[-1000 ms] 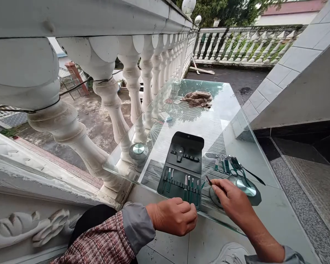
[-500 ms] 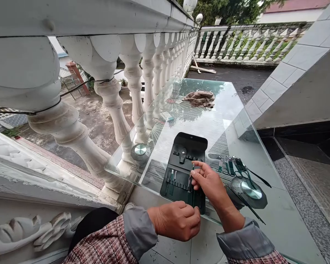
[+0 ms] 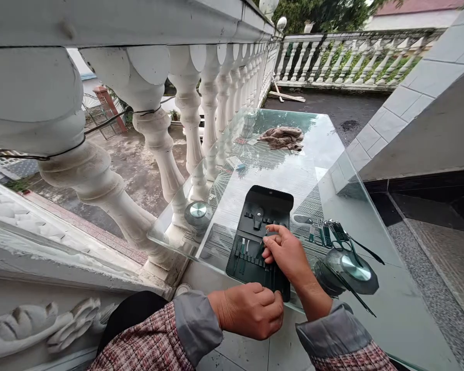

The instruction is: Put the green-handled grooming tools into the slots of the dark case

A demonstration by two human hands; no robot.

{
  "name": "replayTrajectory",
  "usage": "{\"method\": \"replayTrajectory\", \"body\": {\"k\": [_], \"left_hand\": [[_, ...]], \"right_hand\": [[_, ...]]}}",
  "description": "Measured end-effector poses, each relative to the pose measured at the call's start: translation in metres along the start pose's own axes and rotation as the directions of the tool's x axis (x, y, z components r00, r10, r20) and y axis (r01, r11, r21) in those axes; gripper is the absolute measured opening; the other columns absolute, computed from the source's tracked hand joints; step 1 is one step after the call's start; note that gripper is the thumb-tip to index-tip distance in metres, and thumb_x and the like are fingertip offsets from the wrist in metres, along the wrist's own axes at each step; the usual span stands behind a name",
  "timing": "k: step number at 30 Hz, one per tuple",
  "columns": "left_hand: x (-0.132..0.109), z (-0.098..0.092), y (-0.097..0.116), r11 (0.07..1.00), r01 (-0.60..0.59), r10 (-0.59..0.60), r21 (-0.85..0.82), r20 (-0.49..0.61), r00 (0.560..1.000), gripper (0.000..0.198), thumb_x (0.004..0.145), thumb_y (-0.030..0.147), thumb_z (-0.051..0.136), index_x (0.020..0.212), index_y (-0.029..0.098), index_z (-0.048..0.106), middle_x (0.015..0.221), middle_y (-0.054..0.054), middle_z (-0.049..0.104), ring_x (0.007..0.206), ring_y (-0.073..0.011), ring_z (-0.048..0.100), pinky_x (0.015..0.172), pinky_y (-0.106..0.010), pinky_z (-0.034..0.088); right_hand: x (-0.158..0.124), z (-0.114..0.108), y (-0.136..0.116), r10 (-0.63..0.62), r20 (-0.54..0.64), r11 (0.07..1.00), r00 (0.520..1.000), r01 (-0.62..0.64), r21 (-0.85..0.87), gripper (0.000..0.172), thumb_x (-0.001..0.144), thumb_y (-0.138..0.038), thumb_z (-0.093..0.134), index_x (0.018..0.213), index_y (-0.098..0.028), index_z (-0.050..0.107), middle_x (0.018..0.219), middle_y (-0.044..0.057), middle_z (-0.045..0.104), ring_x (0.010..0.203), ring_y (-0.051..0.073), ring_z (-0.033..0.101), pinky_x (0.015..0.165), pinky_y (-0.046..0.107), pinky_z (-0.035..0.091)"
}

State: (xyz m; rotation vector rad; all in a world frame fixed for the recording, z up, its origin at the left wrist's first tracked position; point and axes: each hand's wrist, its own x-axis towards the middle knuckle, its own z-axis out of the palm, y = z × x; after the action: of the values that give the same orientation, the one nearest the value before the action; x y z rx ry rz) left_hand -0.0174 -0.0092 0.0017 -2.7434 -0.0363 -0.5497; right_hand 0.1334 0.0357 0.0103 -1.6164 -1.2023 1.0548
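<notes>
A black manicure case (image 3: 268,198) lies unfolded on the glass table (image 3: 216,257), with several slim tools (image 3: 243,247) in its elastic loops. My right hand (image 3: 288,252) is over its right side, thumb and fingers pinching a slim metal tool (image 3: 266,233) whose exact kind I cannot make out. My left hand (image 3: 251,310) is closed at the near edge of the case and grips that edge; its fingertips are partly hidden. Right of the case lie several nail clippers (image 3: 325,233), scissors (image 3: 341,244) and a long, dark thin tool (image 3: 350,288).
A crumpled brown cloth (image 3: 282,138) and a small box (image 3: 235,163) rest farther back on the glass. Round metal table supports (image 3: 198,210) show at both sides. A white balustrade (image 3: 189,103) runs along the left, and a tiled slanted wall (image 3: 394,113) rises on the right.
My right hand has shifted slightly left over the case, and the slim tool in it has tilted. My left hand stays almost where it was.
</notes>
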Motion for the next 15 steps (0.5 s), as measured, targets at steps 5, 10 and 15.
{"method": "replayTrajectory", "body": {"k": [5, 10, 15], "left_hand": [[0.0001, 0.0004, 0.0001, 1.000, 0.005, -0.005, 0.004, -0.035, 0.999, 0.019, 0.086, 0.018, 0.048, 0.089, 0.012, 0.065, 0.098, -0.011, 0.061, 0.068, -0.0130, 0.052, 0.051, -0.025, 0.034], [-0.0010, 0.0018, 0.0007, 1.000, 0.005, -0.004, 0.006, -0.029, 1.000, 0.018, 0.087, 0.019, 0.048, 0.090, 0.012, 0.065, 0.099, -0.011, 0.061, 0.068, -0.0129, 0.052, 0.051, -0.025, 0.034], [-0.0017, 0.0029, -0.0001, 1.000, -0.002, 0.001, -0.011, -0.022, 1.000, 0.017, 0.087, 0.019, 0.049, 0.089, 0.012, 0.065, 0.099, -0.011, 0.061, 0.068, -0.0128, 0.052, 0.051, -0.025, 0.033]], "right_hand": [[0.0006, -0.0002, -0.0017, 0.009, 0.046, 0.998, 0.999, -0.007, -0.055, 0.035, 0.073, -0.032, 0.048, 0.103, -0.016, 0.049, 0.046, -0.009, 0.054, 0.035, 0.011, 0.051, 0.038, 0.022, 0.041], [0.0024, -0.0023, -0.0008, -0.060, 0.030, 0.972, 0.998, 0.065, -0.225, 0.030, 0.079, -0.035, 0.044, 0.101, -0.017, 0.054, 0.054, -0.004, 0.057, 0.041, 0.012, 0.053, 0.045, 0.025, 0.042], [0.0035, -0.0058, 0.0036, -0.404, -0.020, 0.733, 0.915, 0.311, -0.604, 0.028, 0.086, -0.031, 0.038, 0.093, -0.018, 0.062, 0.090, 0.008, 0.063, 0.082, 0.020, 0.058, 0.072, 0.033, 0.043]]}}
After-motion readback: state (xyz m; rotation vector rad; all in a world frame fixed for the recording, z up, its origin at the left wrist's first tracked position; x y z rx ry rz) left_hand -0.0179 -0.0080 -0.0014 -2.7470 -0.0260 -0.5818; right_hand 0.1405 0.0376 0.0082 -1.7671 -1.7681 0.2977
